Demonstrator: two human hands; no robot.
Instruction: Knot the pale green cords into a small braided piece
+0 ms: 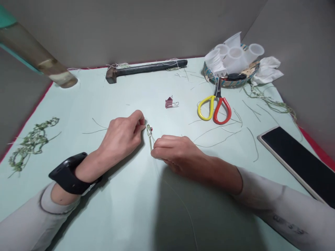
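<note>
Between my hands a small knotted piece of green cord (149,129) with a red bead lies near the middle of the table. My right hand (180,153) is closed on the cord strands that run down from it. A long thin white thread (180,199) trails from under those fingers toward the table's front. My left hand (124,134), wrist in a black watch (70,173), is pinched just left of the knotted piece. Whatever its fingertips hold is hidden or too small to make out. Beyond both hands sits a dark pink binder clip (169,102).
Scissors (219,104) with yellow and red handles lean by a woven basket (230,83) of white plastic cups. A hammer (146,69) lies at the back. Knotted green cords (34,141) lie left, a phone (295,160) right. A bottle (49,66) stands back left.
</note>
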